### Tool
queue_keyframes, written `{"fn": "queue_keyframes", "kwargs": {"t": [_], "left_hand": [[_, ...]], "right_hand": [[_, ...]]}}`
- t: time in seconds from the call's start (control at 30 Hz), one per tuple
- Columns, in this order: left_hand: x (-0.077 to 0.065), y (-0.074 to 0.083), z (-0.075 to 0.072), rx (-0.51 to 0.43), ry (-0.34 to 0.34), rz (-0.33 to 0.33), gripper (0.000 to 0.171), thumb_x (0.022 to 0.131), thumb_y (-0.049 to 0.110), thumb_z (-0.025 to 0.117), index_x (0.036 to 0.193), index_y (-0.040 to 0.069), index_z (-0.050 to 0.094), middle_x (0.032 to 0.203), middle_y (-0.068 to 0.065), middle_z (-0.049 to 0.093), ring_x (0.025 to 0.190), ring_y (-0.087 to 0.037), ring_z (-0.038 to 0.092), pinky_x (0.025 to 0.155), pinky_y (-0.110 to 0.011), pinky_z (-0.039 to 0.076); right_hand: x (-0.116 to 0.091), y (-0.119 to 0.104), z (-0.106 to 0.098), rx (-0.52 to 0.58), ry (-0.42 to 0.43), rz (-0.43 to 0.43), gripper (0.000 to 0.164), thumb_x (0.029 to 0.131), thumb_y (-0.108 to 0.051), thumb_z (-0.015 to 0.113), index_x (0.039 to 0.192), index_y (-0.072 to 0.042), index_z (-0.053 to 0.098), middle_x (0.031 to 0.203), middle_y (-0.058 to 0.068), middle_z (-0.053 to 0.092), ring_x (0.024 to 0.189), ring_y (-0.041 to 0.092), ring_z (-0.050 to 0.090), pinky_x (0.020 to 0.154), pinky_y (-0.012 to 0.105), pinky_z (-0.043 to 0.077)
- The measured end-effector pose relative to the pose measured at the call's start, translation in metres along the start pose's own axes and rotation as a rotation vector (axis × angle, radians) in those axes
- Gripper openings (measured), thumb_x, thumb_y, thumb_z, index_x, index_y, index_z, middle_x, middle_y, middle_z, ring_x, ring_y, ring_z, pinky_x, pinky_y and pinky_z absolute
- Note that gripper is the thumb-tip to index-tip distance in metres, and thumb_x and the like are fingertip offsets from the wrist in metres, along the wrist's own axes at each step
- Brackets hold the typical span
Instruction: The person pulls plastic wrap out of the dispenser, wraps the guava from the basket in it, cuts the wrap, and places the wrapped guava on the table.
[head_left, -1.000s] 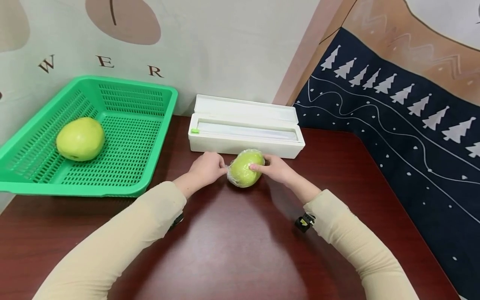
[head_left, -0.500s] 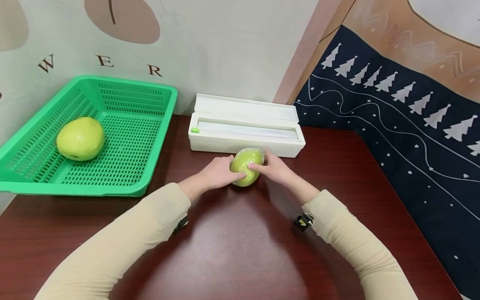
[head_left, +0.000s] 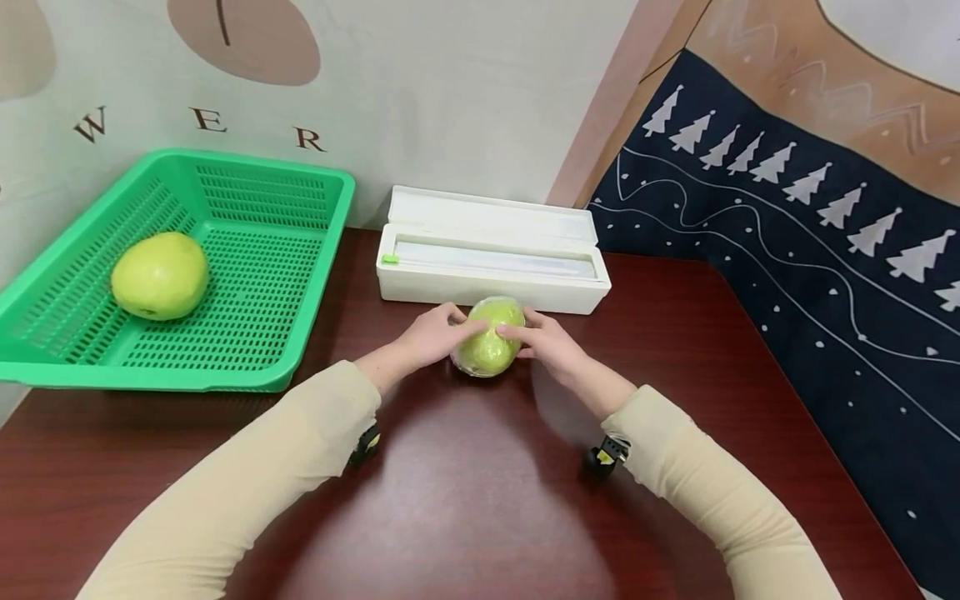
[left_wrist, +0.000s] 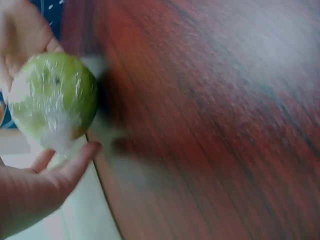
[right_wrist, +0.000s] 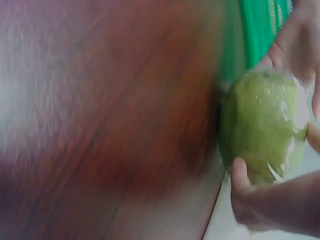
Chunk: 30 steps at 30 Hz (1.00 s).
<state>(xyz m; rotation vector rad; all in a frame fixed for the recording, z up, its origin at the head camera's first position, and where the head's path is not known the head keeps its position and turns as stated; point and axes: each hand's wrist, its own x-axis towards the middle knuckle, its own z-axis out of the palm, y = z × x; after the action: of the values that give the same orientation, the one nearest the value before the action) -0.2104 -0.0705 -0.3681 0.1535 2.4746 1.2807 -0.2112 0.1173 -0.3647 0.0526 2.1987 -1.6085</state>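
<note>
A yellow-green oval fruit (head_left: pixel 491 354), wrapped in clear plastic film, is between both hands just in front of a white box. The left hand (head_left: pixel 433 335) grips it from the left, its thumb reaching over the near face. On the opposite side the right hand (head_left: pixel 551 343) holds it, thumb on the front and fingers along the right side. Shiny creases of film show on the fruit (left_wrist: pixel 55 95) in the left wrist view, with a bunched, whitish patch close to the left thumb. In the right wrist view, the right thumb lies against the fruit (right_wrist: pixel 262 125).
The long white cling film box (head_left: pixel 491 287) has its lid raised and a green slider at its left end. A green basket (head_left: pixel 315 292) at the left holds another yellow-green fruit (head_left: pixel 160 277). Printed cloth hangs behind the dark red table (head_left: pixel 480 500).
The left hand has gone from pinching film at the fruit's left edge to gripping the fruit with its thumb across the front. The fruit has turned slightly; the right hand stays on it.
</note>
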Motion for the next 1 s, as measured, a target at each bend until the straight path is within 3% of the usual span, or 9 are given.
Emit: {"fn": "queue_keyframes", "kwargs": {"t": [0.1, 0.2, 0.33, 0.43, 0.6, 0.73, 1.0], "left_hand": [[0.004, -0.003, -0.002, -0.189, -0.052, -0.058, 0.041, 0.093, 0.034, 0.049, 0.112, -0.003, 0.049, 0.112, -0.017, 0.056, 0.098, -0.022, 0.059, 0.087, -0.034, 0.052], [0.007, -0.005, -0.003, -0.356, -0.147, -0.106, 0.049, 0.094, 0.025, 0.048, 0.128, -0.009, 0.037, 0.125, -0.024, 0.050, 0.106, -0.028, 0.058, 0.092, -0.039, 0.050], [0.010, -0.006, -0.002, -0.416, -0.281, -0.120, 0.058, 0.096, 0.025, 0.043, 0.139, -0.010, 0.026, 0.136, -0.026, 0.042, 0.118, -0.033, 0.051, 0.101, -0.043, 0.044], [0.010, -0.004, 0.001, -0.397, -0.333, -0.102, 0.051, 0.097, 0.026, 0.042, 0.134, -0.009, 0.037, 0.128, -0.020, 0.048, 0.112, -0.028, 0.053, 0.100, -0.042, 0.044], [0.012, -0.002, 0.003, -0.434, -0.324, -0.110, 0.048, 0.096, 0.028, 0.039, 0.129, -0.007, 0.043, 0.125, -0.019, 0.050, 0.104, -0.023, 0.054, 0.097, -0.040, 0.046], [0.012, -0.003, 0.002, -0.482, -0.286, -0.154, 0.046, 0.094, 0.023, 0.039, 0.131, -0.004, 0.038, 0.134, -0.023, 0.044, 0.103, -0.024, 0.052, 0.096, -0.041, 0.046], [0.009, -0.003, 0.003, -0.456, -0.260, -0.162, 0.051, 0.093, 0.026, 0.049, 0.133, -0.005, 0.040, 0.136, -0.022, 0.044, 0.121, -0.030, 0.048, 0.102, -0.043, 0.043]], "right_hand": [[0.001, 0.000, -0.007, 0.102, -0.076, 0.008, 0.065, 0.091, -0.009, 0.052, 0.146, 0.005, 0.020, 0.153, 0.017, 0.024, 0.125, 0.028, 0.045, 0.104, 0.039, 0.041], [0.001, 0.000, -0.013, 0.100, -0.135, 0.016, 0.064, 0.092, -0.007, 0.050, 0.146, 0.005, 0.019, 0.152, 0.019, 0.025, 0.127, 0.029, 0.044, 0.106, 0.041, 0.039], [0.000, -0.002, -0.018, -0.028, -0.173, 0.032, 0.061, 0.091, -0.015, 0.048, 0.146, -0.001, 0.026, 0.144, 0.021, 0.039, 0.121, 0.029, 0.049, 0.097, 0.041, 0.047], [-0.001, -0.002, -0.017, -0.131, -0.179, 0.038, 0.060, 0.092, -0.024, 0.049, 0.145, -0.002, 0.030, 0.135, 0.023, 0.048, 0.108, 0.025, 0.056, 0.087, 0.038, 0.053], [0.000, 0.006, -0.017, -0.067, -0.208, 0.048, 0.057, 0.095, -0.023, 0.050, 0.141, 0.006, 0.031, 0.122, 0.024, 0.056, 0.085, 0.013, 0.062, 0.079, 0.034, 0.055], [0.000, 0.010, -0.021, 0.045, -0.210, 0.061, 0.055, 0.096, -0.016, 0.047, 0.140, 0.009, 0.028, 0.116, 0.019, 0.055, 0.084, 0.011, 0.061, 0.081, 0.034, 0.054], [-0.009, 0.000, -0.019, -0.095, -0.178, 0.050, 0.053, 0.096, -0.020, 0.047, 0.137, 0.010, 0.036, 0.124, 0.026, 0.052, 0.090, 0.016, 0.059, 0.085, 0.037, 0.054]]}}
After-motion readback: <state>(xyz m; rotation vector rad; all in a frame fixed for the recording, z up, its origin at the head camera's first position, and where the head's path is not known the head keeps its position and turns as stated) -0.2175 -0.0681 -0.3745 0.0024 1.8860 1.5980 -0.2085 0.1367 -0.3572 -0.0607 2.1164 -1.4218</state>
